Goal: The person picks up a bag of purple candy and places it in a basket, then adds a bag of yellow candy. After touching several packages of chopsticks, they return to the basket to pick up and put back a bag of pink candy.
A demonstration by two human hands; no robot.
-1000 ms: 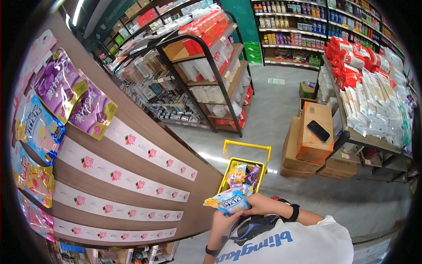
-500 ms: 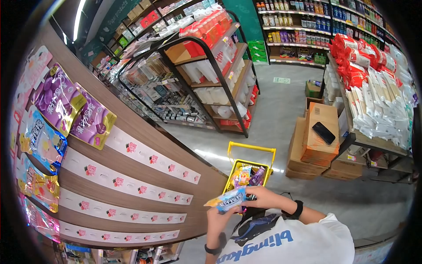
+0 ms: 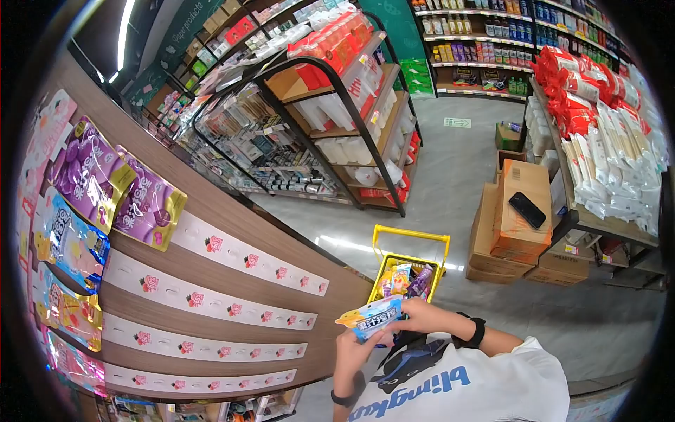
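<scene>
Now blue snack packet pinched between both hands' fingers.

Snack packet print too small to read, basket half hidden

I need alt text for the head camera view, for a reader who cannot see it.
Both hands, left hand and right hand, hold a blue snack packet above a yellow shopping basket filled with packets, beside a wooden display wall with hanging purple packets. A black phone lies on stacked cardboard boxes.
</scene>
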